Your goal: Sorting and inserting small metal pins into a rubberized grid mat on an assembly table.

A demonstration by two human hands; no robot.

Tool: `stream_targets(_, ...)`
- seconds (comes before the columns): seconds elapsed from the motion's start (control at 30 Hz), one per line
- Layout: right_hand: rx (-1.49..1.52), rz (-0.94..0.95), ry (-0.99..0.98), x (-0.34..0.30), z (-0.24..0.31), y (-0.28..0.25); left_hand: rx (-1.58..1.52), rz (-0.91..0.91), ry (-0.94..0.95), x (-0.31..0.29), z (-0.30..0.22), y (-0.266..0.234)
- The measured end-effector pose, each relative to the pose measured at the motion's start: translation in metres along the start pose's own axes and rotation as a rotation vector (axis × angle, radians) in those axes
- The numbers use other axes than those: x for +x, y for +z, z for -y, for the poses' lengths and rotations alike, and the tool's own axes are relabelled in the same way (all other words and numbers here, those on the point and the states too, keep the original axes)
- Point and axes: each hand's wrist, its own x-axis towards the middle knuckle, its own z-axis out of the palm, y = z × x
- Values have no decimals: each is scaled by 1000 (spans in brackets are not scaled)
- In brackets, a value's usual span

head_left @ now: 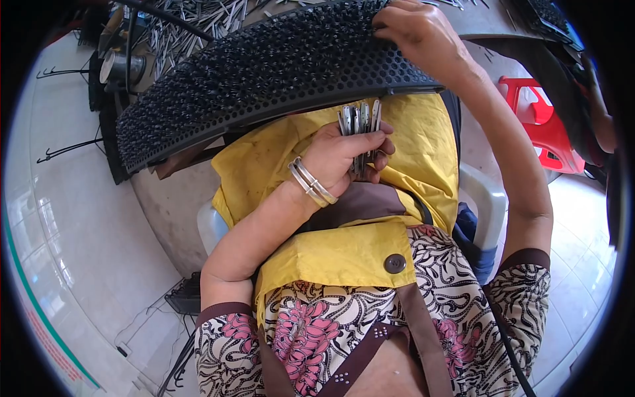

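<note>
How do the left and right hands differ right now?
The left hand grips a bundle of thin metal pieces; the right hand is at the black perforated board. The left hand has silvery bangles at its wrist; the right hand shows none. Both are ungloved.

Honestly can't tell what, if anything, the right hand (423,30) is pinching. The left hand (344,149)'s thumb covers the middles of those metal strips (366,114) (good luck counting them), and the top edge chops off the strip pile (228,16).
</note>
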Motion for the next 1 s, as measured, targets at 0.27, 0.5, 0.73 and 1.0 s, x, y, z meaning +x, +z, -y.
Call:
stream_targets(0.27,47,-153,180,-29,-6,4,-55,34,14,3,-2,2)
stream_targets(0.5,147,-167,176,-36,-6,8,-55,13,65,4,-2,5)
stream_targets(0.73,-223,-95,8,-40,2,10,-41,94,155,10,-2,12)
stream_targets(1.0,930,-35,758,-62,52,-9,6,79,176,10,-11,27)
